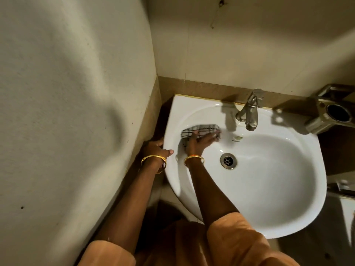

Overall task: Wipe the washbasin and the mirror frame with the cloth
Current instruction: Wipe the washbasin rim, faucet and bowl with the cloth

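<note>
A person's right hand [199, 142], fingers spread flat, presses a checked cloth [199, 129] inside the white washbasin [269, 189]; the left hand [156, 148] grips its rim.

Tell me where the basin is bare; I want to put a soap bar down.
Bare: the white ceramic washbasin's right and near bowl, past the metal drain. Crowded: the back-left slope, where the right hand presses the checked cloth, and under the steel tap.
</note>
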